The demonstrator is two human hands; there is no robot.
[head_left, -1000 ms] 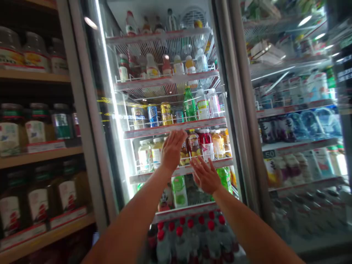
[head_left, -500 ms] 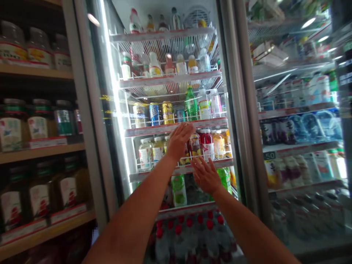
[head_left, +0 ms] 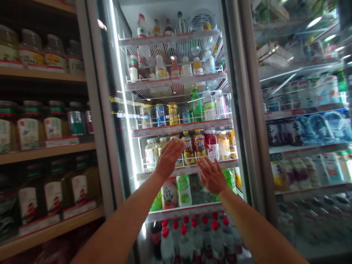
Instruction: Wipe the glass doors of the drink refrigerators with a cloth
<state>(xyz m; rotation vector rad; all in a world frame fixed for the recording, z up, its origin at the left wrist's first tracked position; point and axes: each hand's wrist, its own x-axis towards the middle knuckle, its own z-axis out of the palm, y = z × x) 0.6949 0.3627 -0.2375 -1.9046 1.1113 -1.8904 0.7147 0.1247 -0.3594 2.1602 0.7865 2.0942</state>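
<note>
Both arms reach forward toward a lit drinks fridge (head_left: 181, 130). My left hand (head_left: 171, 156) is held up with its fingers stretched out, in front of the shelf of juice bottles, and nothing is in it. Slightly lower and to the right, my right hand (head_left: 211, 175) also has its fingers spread and holds nothing. Behind the hands stand dark tea bottles (head_left: 199, 145) with yellow caps, a red bottle (head_left: 212, 143) and an orange bottle (head_left: 223, 145). A green carton (head_left: 184, 190) sits on the shelf below. Whether either hand touches the glass or shelf I cannot tell.
Wooden shelving (head_left: 49, 148) with rows of jars and bottles runs along the left. A metal door frame (head_left: 254, 121) divides this fridge from another stocked fridge (head_left: 305, 146) on the right. Red-capped bottles (head_left: 183, 238) fill the bottom. Cans (head_left: 173, 113) stand on a middle shelf.
My left hand has dropped lower and moved slightly left, uncovering the dark tea bottles. The view has shifted a little, so the shelves sit further right. Both hands stay open.
</note>
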